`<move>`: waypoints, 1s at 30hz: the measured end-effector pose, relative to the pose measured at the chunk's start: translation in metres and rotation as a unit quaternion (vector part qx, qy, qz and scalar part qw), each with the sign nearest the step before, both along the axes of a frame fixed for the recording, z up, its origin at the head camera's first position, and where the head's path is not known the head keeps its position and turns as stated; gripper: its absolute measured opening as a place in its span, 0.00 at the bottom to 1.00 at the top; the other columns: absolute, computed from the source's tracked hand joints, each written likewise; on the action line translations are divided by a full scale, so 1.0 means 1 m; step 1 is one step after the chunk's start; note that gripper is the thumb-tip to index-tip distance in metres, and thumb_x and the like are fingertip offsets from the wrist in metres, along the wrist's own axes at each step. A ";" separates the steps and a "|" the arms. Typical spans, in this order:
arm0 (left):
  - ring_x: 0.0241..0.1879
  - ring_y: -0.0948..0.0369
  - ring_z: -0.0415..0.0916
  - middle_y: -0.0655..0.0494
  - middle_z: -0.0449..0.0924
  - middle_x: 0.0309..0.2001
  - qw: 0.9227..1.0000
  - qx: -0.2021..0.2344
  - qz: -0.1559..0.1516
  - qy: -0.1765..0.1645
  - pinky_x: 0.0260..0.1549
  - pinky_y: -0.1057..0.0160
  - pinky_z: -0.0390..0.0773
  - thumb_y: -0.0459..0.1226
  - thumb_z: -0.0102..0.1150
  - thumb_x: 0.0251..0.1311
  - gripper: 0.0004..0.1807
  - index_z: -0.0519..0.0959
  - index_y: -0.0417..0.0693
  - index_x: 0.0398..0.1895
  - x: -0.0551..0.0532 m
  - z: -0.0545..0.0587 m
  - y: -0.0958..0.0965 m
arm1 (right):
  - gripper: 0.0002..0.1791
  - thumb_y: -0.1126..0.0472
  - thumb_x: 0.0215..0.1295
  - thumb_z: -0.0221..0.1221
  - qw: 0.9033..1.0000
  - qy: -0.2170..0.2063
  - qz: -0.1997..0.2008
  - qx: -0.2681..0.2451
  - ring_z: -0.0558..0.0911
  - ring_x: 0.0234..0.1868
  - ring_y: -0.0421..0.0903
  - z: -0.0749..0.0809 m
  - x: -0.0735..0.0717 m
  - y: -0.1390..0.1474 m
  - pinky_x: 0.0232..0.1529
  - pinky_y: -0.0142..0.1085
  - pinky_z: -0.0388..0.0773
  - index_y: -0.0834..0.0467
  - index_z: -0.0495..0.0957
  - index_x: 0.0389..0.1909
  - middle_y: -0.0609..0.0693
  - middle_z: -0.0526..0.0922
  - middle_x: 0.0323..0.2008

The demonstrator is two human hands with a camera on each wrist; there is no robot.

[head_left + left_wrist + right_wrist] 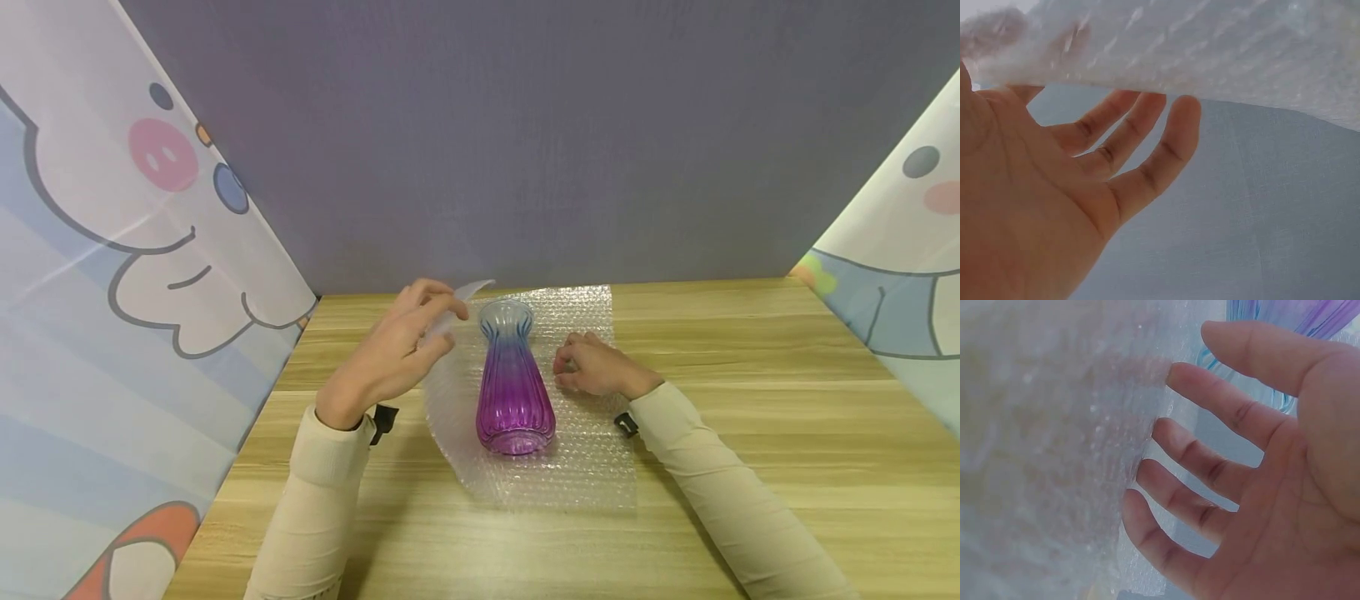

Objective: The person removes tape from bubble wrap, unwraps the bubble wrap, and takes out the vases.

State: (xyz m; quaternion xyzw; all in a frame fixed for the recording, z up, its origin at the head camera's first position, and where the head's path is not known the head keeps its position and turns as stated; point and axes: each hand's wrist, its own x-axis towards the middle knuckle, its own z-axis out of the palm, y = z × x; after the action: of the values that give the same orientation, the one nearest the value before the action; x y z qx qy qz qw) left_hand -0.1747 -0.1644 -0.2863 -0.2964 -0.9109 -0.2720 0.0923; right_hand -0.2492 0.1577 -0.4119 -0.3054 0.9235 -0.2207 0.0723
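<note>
Left hand (397, 342): fingers apart and lightly bent, touching the raised left edge of the bubble wrap (585, 471); whether thumb and finger pinch it cannot be told. Right hand (596, 367): fingers spread and gently curved, tips against the wrap's right part, just beside the vase (513, 387).

Vase: ribbed, see-through, blue at the mouth shading to purple at the base; lying on its side on the wrap, between the hands. Mouth toward the tabletop's far edge, base toward the near edge; long axis running far to near, base slightly to the right.

Tabletop (765, 358): pale, wood-grained; wrap toward its far edge, around the middle.

Surroundings: grey panel (525, 142) behind the far edge; cartoon-printed panels (97, 292) at left and right; cream sleeves (322, 500).
</note>
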 end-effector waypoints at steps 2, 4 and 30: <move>0.58 0.58 0.71 0.60 0.68 0.66 1.000 0.000 0.005 -0.016 0.52 0.51 0.78 0.45 0.53 0.68 0.14 0.76 0.64 0.56 -0.001 0.000 -0.001 | 0.05 0.58 0.62 0.68 1.000 -0.002 -0.002 -0.001 0.74 0.44 0.51 0.000 0.000 0.000 0.60 0.58 0.72 0.54 0.85 0.37 0.52 0.81 0.42; 0.55 0.58 0.73 0.61 0.67 0.67 0.999 0.000 0.011 -0.034 0.48 0.54 0.80 0.49 0.55 0.68 0.14 0.75 0.65 0.55 -0.001 -0.001 -0.001 | 0.05 0.57 0.63 0.68 1.000 -0.003 -0.004 0.000 0.74 0.44 0.51 0.000 0.001 0.000 0.59 0.57 0.73 0.53 0.85 0.37 0.52 0.81 0.43; 0.67 0.45 0.71 0.47 0.73 0.68 0.990 -0.048 0.042 -0.128 0.68 0.38 0.69 0.65 0.33 0.76 0.37 0.77 0.51 0.68 -0.022 -0.017 -0.014 | 0.05 0.57 0.62 0.68 1.000 0.010 -0.004 0.007 0.75 0.45 0.52 -0.002 0.001 0.000 0.49 0.49 0.77 0.52 0.84 0.36 0.53 0.81 0.45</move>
State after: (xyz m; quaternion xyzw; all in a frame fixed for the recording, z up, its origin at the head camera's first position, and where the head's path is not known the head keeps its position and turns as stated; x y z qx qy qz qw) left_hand -0.1963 -0.1779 -0.3033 -0.2245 -0.9388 -0.2599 -0.0279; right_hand -0.2487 0.1580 -0.4135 -0.3032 0.9269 -0.2118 0.0640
